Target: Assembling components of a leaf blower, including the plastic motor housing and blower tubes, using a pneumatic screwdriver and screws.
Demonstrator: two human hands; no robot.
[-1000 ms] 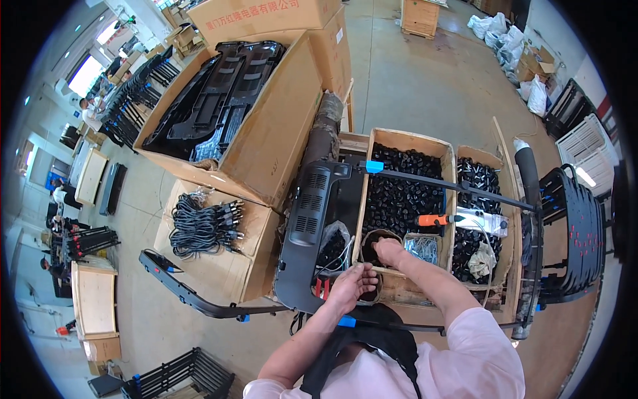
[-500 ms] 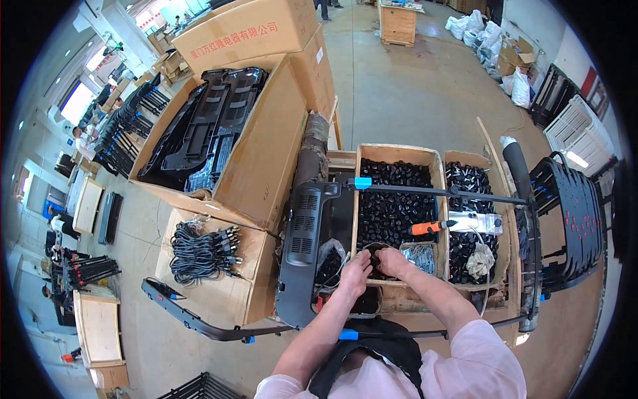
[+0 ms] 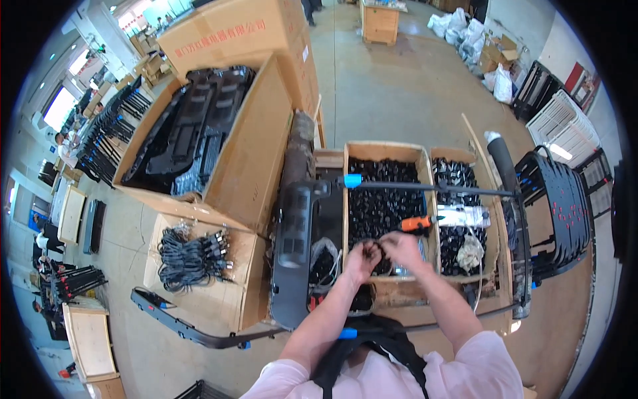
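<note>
My left hand (image 3: pixel 362 260) is closed, with small dark parts (image 3: pixel 373 251) showing at its fingertips, too small to name. Close beside it, the fingers of my right hand (image 3: pixel 401 250) are bent together; what they grip, if anything, is hidden. Both hands hover over the front of a wooden bin (image 3: pixel 345 199) full of small black plastic parts (image 3: pixel 385 206). An orange-bodied power screwdriver (image 3: pixel 417 223) lies just beyond my right hand. Around the bins runs a black tubular frame (image 3: pixel 399 187) with blue clips (image 3: pixel 352 181), joined on the left to a black vented panel (image 3: pixel 292 259).
A second wooden bin (image 3: pixel 488 256) holds black parts, a silver metal piece (image 3: pixel 463 215) and a crumpled whitish bundle (image 3: pixel 470 255). Left stand a carton of black mouldings (image 3: pixel 246 159) and bundled black cables (image 3: pixel 189 259) on cardboard. More black frames (image 3: pixel 555 206) stack at right.
Both hands have lifted up from the small container at the bin's front, and dark parts now show at my left fingertips. The whole view has shifted slightly.
</note>
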